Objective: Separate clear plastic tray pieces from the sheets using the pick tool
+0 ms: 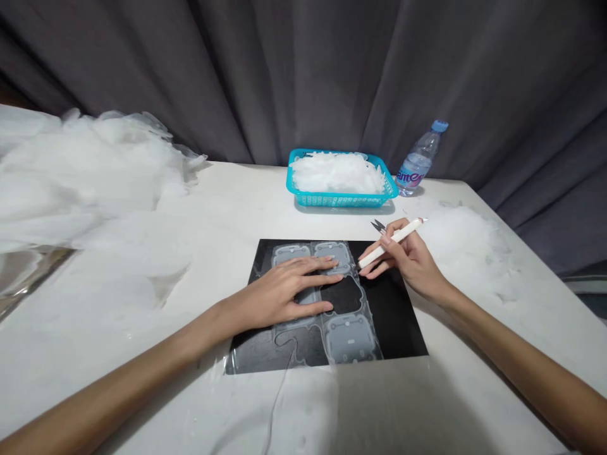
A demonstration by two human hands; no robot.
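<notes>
A clear plastic sheet with grey rounded-square shapes [349, 338] lies on a black board [391, 316] on the white table. My left hand [291, 287] rests flat on the sheet with its fingers spread. Between the fingers of my right hand [408, 256] is a white pen-shaped tool [393, 244], its tip at the sheet's upper right edge beside a grey shape. In two places the black board shows through outlined openings in the sheet. Partly behind my right hand, small dark-bladed snips [378, 226] can be seen. A thin clear strip trails from the sheet toward the front edge.
A turquoise basket [344, 201] full of white pieces stands at the back, beside a water bottle [421, 161]. Translucent white sheets [85, 170] are heaped at the left. More white material [467, 243] lies at the right. A grey curtain [303, 76] hangs behind the table.
</notes>
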